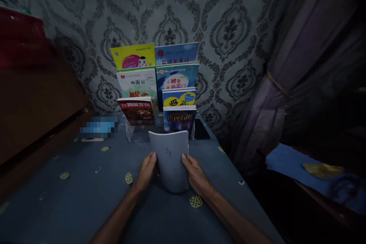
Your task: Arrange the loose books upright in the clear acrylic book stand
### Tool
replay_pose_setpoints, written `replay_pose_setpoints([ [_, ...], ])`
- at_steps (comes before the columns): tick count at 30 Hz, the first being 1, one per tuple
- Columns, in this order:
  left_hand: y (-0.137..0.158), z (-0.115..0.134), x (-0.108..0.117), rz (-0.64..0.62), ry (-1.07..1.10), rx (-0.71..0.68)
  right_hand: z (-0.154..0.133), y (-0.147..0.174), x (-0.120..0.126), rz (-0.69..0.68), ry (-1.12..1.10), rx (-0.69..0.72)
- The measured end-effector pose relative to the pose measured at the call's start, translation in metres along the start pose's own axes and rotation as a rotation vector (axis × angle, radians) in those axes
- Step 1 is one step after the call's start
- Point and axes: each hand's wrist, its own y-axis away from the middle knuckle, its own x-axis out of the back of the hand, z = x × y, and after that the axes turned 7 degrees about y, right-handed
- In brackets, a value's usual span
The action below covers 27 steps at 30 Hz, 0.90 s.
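Between both hands a thin book with a plain pale cover [173, 167] is held upright and slightly bowed, low over the table. My left hand [147, 167] grips its left edge, thumb on the near face. On the right edge, my right hand [196, 173] pinches it the same way. Just beyond stands a clear tiered book rack [129, 131]. It carries a red book [140, 112] at front left and a dark blue book [180, 119] at front right. Behind these rise a white book [137, 85], a teal book [177, 80], a yellow book [134, 56] and a blue book [177, 51].
The table wears a dark blue patterned cloth [85, 198]. Right of the rack lies a black phone [201, 129]. A blurred-out blue item [98, 127] lies at the left, beside a wooden panel [37, 103]. Patterned wall and a tied curtain [263, 95] bound the back and right.
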Motion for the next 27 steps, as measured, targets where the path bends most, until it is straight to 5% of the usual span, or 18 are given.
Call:
replay_pose_setpoints([
  [21,-0.003,0.005,0.021,0.193,-0.117,-0.171,0.013,-0.001,0.011,0.235,0.78,0.257],
  [27,-0.009,0.004,0.028,0.223,-0.185,-0.295,0.018,-0.007,0.006,0.198,0.852,0.332],
])
